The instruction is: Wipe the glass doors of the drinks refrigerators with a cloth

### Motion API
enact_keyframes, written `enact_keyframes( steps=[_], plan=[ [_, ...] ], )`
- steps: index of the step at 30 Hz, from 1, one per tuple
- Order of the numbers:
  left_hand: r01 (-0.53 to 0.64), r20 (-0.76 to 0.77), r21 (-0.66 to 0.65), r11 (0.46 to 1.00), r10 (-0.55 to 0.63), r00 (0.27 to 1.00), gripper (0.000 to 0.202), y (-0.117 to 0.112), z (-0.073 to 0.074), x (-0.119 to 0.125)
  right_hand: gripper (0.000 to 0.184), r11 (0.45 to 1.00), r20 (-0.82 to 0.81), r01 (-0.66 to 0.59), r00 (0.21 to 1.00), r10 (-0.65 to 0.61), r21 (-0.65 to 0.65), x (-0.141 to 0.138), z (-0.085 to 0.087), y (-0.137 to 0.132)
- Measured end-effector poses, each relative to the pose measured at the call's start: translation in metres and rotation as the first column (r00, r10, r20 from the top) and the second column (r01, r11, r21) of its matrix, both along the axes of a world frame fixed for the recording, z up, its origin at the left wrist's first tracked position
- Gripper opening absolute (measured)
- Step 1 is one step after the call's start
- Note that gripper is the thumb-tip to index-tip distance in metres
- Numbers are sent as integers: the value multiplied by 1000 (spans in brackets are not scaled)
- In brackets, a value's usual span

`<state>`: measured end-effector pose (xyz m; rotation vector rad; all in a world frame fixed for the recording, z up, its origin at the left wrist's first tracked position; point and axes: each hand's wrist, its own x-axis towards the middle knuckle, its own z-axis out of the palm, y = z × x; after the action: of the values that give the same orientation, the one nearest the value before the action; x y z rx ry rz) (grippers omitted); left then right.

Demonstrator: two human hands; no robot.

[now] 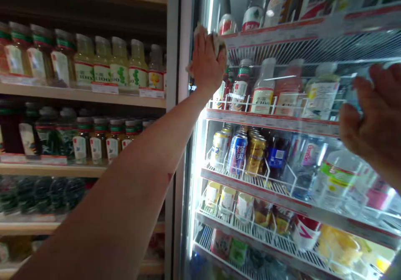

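My left hand (pixel 207 64) reaches up across the view, its palm flat on a crumpled beige cloth (pixel 218 42). The cloth is pressed against the glass door of a lit drinks fridge, close to the grey door frame (pixel 184 75); its edges stick out around my fingers. On the right, my right hand (pixel 372 113) is raised before the glass with fingers spread and nothing visible in it. Whether it touches the glass I cannot tell. Behind the glass, bottles (pixel 263 90) and cans (pixel 237 152) stand in rows.
Left of the fridge, wooden shelves (pixel 134 98) hold rows of juice bottles (pixel 119 60) with price tags along the edges. Inside the fridge, wire racks (pixel 269 182) carry cans, cups and large bottles. A bright light strip (pixel 196 179) runs down the fridge's left side.
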<state>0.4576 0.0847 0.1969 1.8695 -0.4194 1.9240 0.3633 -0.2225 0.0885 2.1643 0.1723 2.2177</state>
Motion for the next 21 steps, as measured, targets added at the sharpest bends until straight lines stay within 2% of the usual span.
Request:
enact_keyframes(
  steps=[1, 2, 4, 5, 6, 8, 9, 10, 11, 12, 14, 15, 16, 18, 20, 21],
  plan=[
    [31, 9, -11, 999, -31, 999, 53, -1, 1, 1, 52, 998, -46, -42, 998, 40, -40, 0, 1, 2],
    [61, 24, 56, 997, -62, 998, 52, -2, 1, 1, 54, 994, -87, -81, 993, 75, -70, 0, 2, 3],
    [88, 44, 288, 953, -105, 994, 54, -3, 1, 0, 54, 991, -71, -110, 992, 105, -76, 2, 3, 3],
    [87, 44, 357, 930, -110, 993, 55, -3, 2, 0, 54, 991, -54, -108, 993, 104, -78, 4, 3, 2],
    [86, 42, 356, 931, -108, 993, 55, -3, 3, 0, 53, 992, -45, -104, 994, 101, -77, 5, 3, 1],
    [106, 37, 191, 976, -115, 993, 55, -6, 6, -1, 52, 992, -29, -94, 995, 92, -86, 6, 2, -1],
    [121, 36, 99, 988, -125, 991, 55, -10, 6, -2, 52, 992, -16, -86, 996, 85, -93, 7, 2, -1],
    [132, 37, 62, 989, -135, 990, 54, -15, 6, -3, 53, 992, -13, -75, 997, 74, -100, 8, 2, -1],
    [140, 39, 98, 985, -144, 989, 53, -20, 4, -5, 53, 992, 0, -65, 998, 65, -110, 9, 2, -2],
    [142, 40, 189, 972, -152, 988, 52, -24, 3, -7, 53, 991, 15, -58, 998, 60, -121, 11, 2, -2],
    [131, 33, 395, 909, -156, 987, 50, -27, 2, -9, 53, 989, 43, -53, 997, 60, -142, 15, 2, -5],
    [125, 27, 439, 890, -151, 988, 51, -25, 3, -8, 53, 988, 55, -53, 997, 61, -149, 17, 1, -6],
    [123, 22, 417, 900, -145, 989, 51, -22, 5, -7, 52, 987, 65, -52, 996, 62, -151, 19, 0, -8],
    [122, 27, 254, 959, -133, 991, 53, -19, 7, -5, 51, 988, 79, -55, 995, 67, -147, 19, -1, -11],
    [134, 50, 135, 982, -142, 989, 56, -30, 2, -7, 49, 988, 79, -76, 993, 87, -137, 16, 1, -9],
    [141, 61, 142, 980, -151, 987, 58, -41, -4, -10, 48, 985, 87, -107, 989, 119, -133, 12, 3, -4]
  ],
)
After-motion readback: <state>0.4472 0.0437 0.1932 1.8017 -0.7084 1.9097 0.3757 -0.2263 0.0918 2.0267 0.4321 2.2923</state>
